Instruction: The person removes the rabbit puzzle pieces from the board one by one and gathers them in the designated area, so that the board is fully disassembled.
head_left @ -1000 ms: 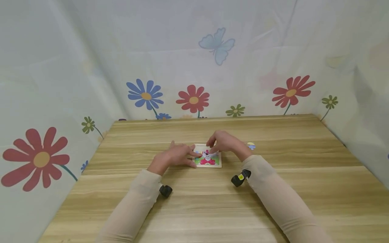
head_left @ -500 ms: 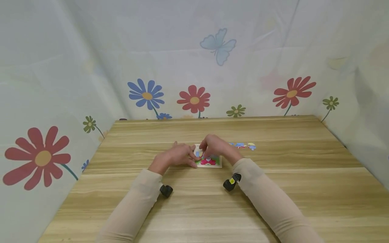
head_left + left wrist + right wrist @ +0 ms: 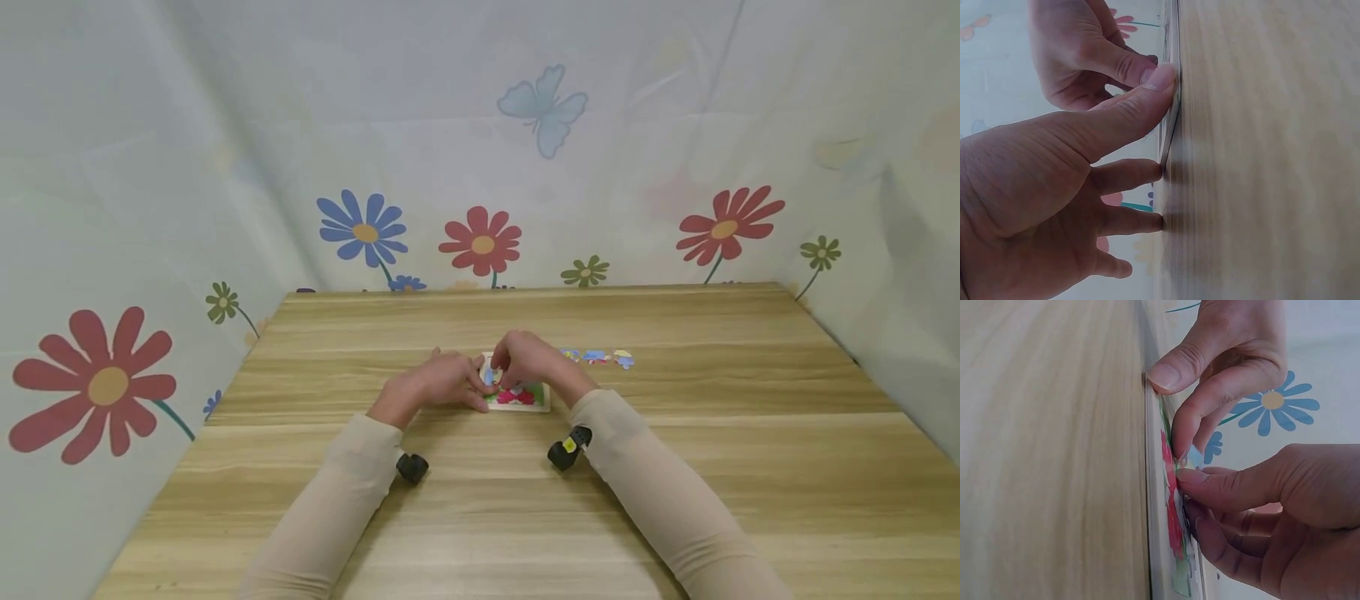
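A small framed jigsaw puzzle (image 3: 517, 408) lies on the wooden table, its picture showing red and green parts. My left hand (image 3: 442, 382) rests at its left side, thumb against the near edge and index finger reaching onto the picture; the other fingers are spread, touching the frame's side and the table. My right hand (image 3: 525, 360) is over the puzzle's upper left, thumb and fingertips pinching a puzzle piece (image 3: 1195, 457), light blue where it shows beside the left index fingertip. Most of that piece is hidden behind the fingers.
Several loose puzzle pieces (image 3: 596, 357) lie in a row right of the puzzle, beyond my right forearm. The wooden table (image 3: 480, 517) reaches back to a white curtain (image 3: 420, 100) printed with flowers and a butterfly.
My right hand has moved left and down onto the puzzle's left part, now covering the white face in the picture. More loose pieces show past the right forearm. The left hand stays put.
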The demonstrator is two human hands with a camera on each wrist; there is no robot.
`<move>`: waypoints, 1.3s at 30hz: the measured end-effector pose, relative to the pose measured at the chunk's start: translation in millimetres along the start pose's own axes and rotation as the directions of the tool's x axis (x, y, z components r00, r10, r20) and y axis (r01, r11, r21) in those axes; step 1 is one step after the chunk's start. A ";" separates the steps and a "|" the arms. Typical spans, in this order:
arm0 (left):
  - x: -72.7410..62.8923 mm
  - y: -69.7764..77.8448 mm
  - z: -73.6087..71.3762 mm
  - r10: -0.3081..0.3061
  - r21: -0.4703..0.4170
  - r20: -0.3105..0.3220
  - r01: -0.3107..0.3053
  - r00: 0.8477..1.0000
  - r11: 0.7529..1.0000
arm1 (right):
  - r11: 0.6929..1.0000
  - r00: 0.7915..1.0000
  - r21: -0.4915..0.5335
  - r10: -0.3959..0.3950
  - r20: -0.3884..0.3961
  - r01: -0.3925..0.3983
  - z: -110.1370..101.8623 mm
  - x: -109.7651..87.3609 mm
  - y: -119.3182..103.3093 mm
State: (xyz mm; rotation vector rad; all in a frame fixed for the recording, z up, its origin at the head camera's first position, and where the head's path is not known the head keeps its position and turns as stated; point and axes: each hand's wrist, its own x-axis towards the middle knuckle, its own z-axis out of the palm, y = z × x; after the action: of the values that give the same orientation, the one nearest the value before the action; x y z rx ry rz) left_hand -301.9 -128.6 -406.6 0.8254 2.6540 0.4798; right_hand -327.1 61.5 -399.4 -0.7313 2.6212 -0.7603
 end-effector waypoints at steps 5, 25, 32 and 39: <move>-0.5 0.9 -1.6 0.000 0.009 0.008 0.000 1.000 1.000 | 1.000 1.000 0.015 -0.006 -0.015 0.006 -0.3 1.4 1.7; 0.8 -0.4 -1.0 0.019 0.035 0.009 -0.019 1.000 0.999 | 0.989 0.992 0.098 -0.101 -0.081 0.108 -7.0 -1.8 7.3; 2.3 2.0 -0.1 0.007 0.018 0.017 -0.007 1.000 1.000 | 0.983 0.991 0.165 -0.056 -0.118 0.075 -23.4 -13.8 23.7; 3.1 1.9 0.4 -0.024 0.028 0.005 0.024 1.000 0.999 | 0.984 0.986 0.174 0.063 -0.153 -0.036 -48.4 -42.2 61.5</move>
State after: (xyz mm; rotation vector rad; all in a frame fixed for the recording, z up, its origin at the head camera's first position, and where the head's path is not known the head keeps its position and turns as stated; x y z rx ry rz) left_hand -303.2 -125.2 -406.8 0.8011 2.6681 0.4353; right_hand -336.7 149.2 -388.7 -0.5761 2.6583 -1.0526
